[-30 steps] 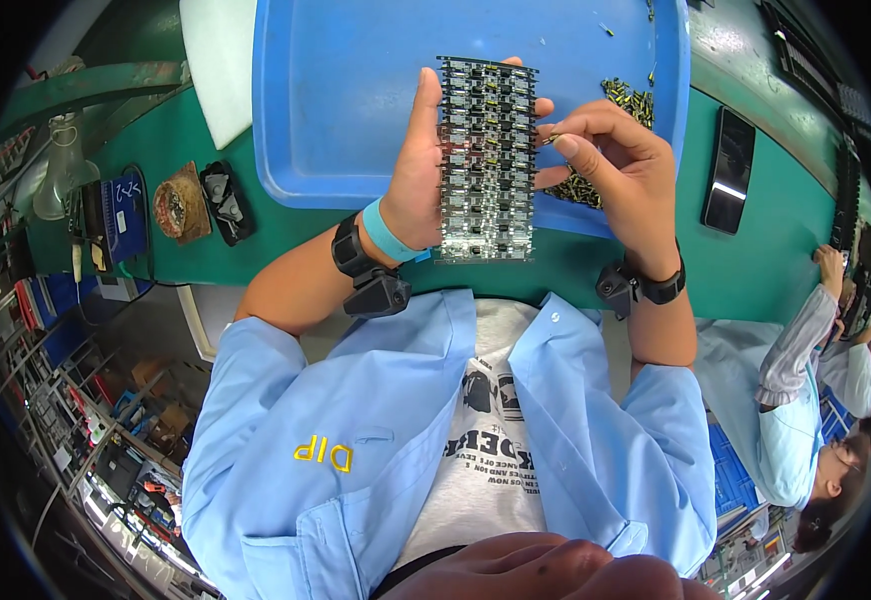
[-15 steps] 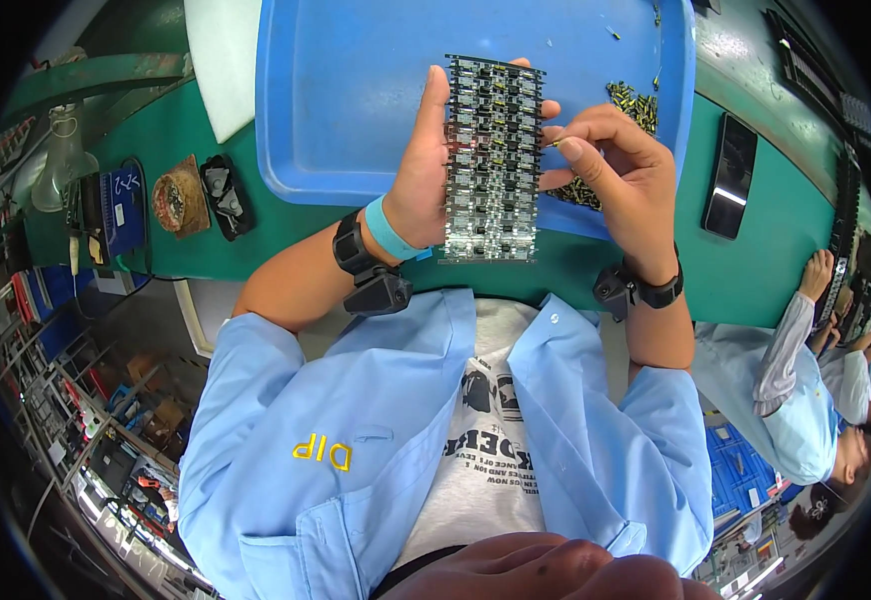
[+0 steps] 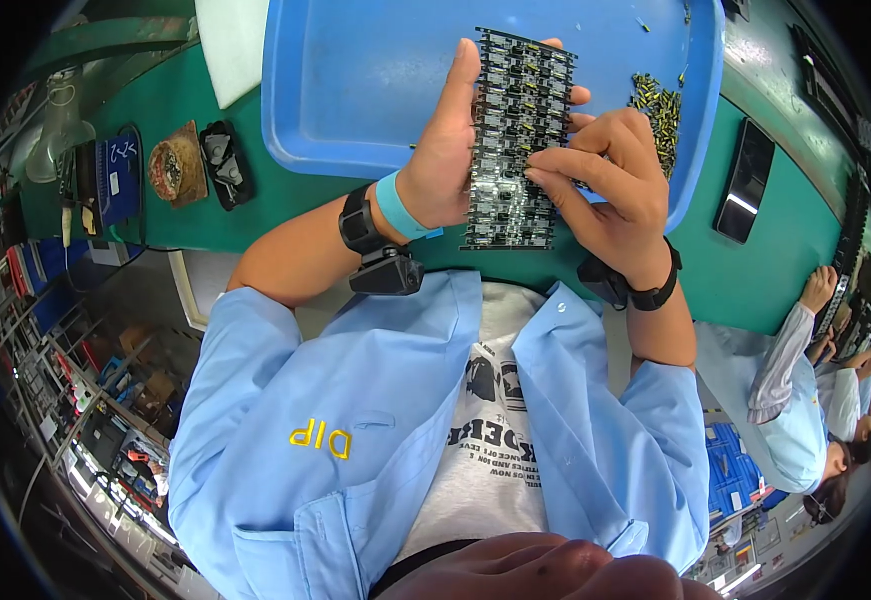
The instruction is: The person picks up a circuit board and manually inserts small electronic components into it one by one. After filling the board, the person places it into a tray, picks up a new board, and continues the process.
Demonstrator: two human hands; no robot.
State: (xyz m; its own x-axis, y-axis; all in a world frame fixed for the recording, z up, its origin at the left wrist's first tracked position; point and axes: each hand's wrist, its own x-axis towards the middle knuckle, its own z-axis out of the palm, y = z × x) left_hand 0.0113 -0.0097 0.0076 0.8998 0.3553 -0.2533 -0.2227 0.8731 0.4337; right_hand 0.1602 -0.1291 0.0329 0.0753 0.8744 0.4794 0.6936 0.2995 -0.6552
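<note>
My left hand (image 3: pixel 440 165) grips a long dark circuit board panel (image 3: pixel 519 110) by its left edge, with fingertips showing past its right edge. Rows of small identical boards cover the panel, and a few yellow parts stand along its middle. Over the panel's middle, my right hand (image 3: pixel 618 190) has its thumb and index finger pinched at the surface. The small yellow-and-black electronic component in that pinch is mostly hidden by the fingertips. A heap of similar components (image 3: pixel 668 120) lies right of the hand, in a blue tray (image 3: pixel 366 90).
A phone (image 3: pixel 745 180) rests on the green table (image 3: pixel 246 222), right of the tray. On the left are a round brown tin (image 3: pixel 169 170), a black pouch-like thing (image 3: pixel 223 165) and a blue box (image 3: pixel 120 185). Other people's hands (image 3: pixel 819 288) work at the far right.
My right hand has moved left from the panel's right edge to its middle, bringing the small component with it. The panel has shifted slightly up and right and is tilted more.
</note>
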